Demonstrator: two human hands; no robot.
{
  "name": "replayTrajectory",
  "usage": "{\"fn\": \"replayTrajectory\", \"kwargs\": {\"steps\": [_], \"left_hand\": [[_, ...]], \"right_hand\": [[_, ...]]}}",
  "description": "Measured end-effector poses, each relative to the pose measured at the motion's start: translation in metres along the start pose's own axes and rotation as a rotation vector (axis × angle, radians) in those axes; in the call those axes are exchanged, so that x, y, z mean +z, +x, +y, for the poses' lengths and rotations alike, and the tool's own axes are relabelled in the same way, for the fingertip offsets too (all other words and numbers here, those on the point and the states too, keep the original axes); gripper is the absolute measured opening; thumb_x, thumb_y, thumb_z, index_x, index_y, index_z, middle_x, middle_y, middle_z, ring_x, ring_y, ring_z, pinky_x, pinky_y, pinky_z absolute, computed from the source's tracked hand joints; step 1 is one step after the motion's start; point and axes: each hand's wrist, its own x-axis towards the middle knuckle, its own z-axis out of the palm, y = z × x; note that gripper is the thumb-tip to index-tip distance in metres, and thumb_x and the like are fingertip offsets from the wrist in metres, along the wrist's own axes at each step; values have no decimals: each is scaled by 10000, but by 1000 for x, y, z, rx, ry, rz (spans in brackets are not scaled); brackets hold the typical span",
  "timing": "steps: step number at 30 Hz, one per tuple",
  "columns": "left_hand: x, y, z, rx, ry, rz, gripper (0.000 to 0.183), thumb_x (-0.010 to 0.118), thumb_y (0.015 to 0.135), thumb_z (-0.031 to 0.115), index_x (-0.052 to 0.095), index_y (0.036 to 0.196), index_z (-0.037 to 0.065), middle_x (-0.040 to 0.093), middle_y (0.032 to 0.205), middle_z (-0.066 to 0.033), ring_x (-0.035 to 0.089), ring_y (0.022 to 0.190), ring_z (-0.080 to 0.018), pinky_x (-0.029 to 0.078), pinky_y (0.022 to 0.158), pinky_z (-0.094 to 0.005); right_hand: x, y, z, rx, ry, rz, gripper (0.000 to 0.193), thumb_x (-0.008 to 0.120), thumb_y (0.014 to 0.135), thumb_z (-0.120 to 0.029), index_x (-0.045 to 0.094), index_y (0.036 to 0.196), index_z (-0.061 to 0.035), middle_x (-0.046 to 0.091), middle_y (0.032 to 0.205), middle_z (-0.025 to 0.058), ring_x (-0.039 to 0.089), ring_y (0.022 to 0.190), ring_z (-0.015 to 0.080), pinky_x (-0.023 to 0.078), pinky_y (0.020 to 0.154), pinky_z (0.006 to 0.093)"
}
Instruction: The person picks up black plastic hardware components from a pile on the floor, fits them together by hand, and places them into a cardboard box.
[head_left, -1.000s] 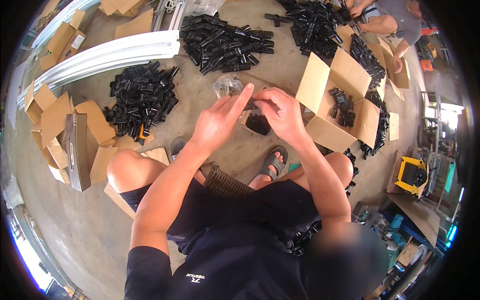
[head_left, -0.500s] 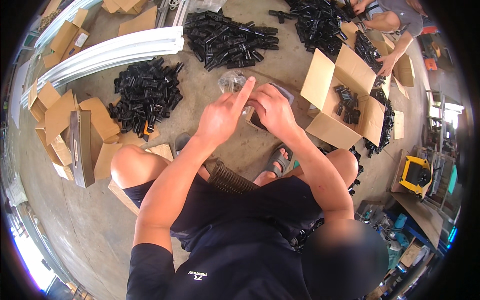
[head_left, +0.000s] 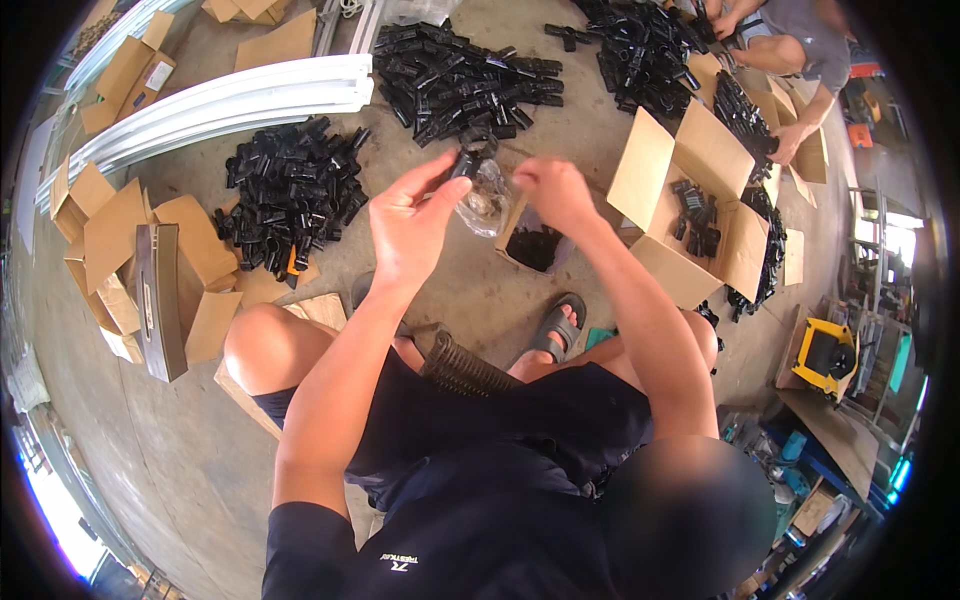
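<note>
My left hand (head_left: 410, 232) grips a black tubular plastic fitting (head_left: 464, 164) between thumb and fingers, in front of my knees. To its right my right hand (head_left: 560, 196) is apart from it, fingertips pinched together and slightly blurred; whatever they hold is too small to make out. A clear plastic bag (head_left: 485, 208) with small contents lies below and between the hands. Beside the bag, under my right hand, stands a small open carton (head_left: 508, 252) with small dark pieces inside. Similar black fittings form a heap (head_left: 295, 195) to the left and another heap (head_left: 455, 80) straight ahead.
A large open cardboard box (head_left: 665, 262) with several black parts stands on the right; another black heap (head_left: 650, 60) lies beyond it. A co-worker's hand (head_left: 790, 142) reaches into parts at far right. White metal profiles (head_left: 250, 95) and opened cartons (head_left: 205, 240) occupy the left.
My hands were close together and have drawn apart, the left moving left, the right moving right. The black fitting in my left hand, the bag and the small carton now show more fully.
</note>
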Motion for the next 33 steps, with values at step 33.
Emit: {"fn": "replayTrajectory", "kwargs": {"steps": [33], "left_hand": [[15, 8, 11, -240, -667, 121, 300, 651, 987, 31, 632, 1281, -23, 727, 1127, -147, 730, 985, -244, 618, 928, -389]], "right_hand": [[-50, 6, -86, -299, 246, 158, 164, 692, 873, -39, 703, 1031, 4, 729, 926, 170, 724, 811, 308, 565, 721, 376]]}}
